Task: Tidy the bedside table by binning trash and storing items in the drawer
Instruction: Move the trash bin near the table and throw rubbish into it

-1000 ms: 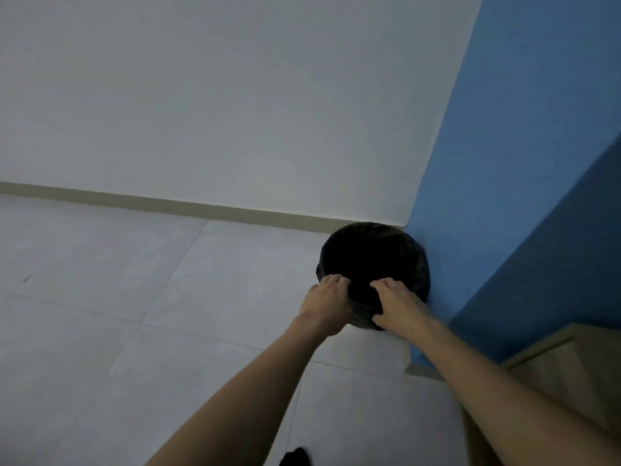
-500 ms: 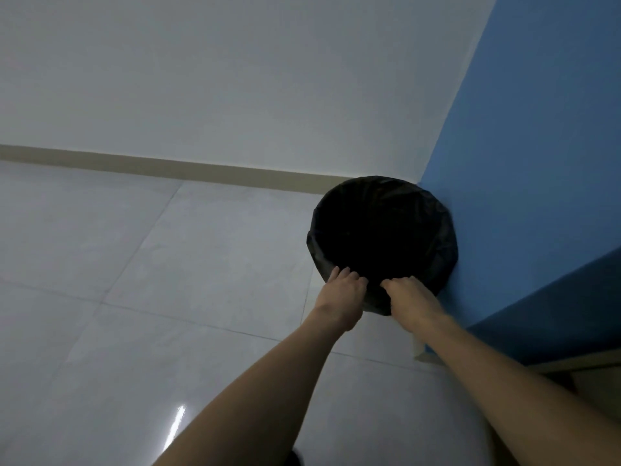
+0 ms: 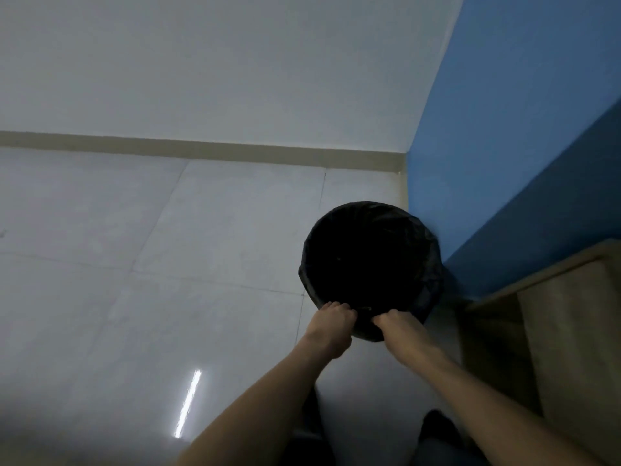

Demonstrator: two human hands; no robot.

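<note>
A round trash bin [image 3: 371, 264] lined with a black bag is tipped toward me on the tiled floor, close to the blue wall. My left hand [image 3: 331, 326] is closed over the near rim on its left side. My right hand [image 3: 401, 329] grips the same rim just to the right. The bin's inside is dark and I cannot see any contents. The wooden bedside table [image 3: 564, 331] shows at the right edge; its top and drawer are out of view.
A blue wall [image 3: 504, 163] meets a white wall [image 3: 235, 68] in the corner behind the bin. Pale floor tiles [image 3: 151, 280] spread to the left. My dark shoes [image 3: 437, 428] show at the bottom.
The bin has come away from the corner toward me, with both hands still on its near rim. The view has tilted down, and the wooden table shows again at right.
</note>
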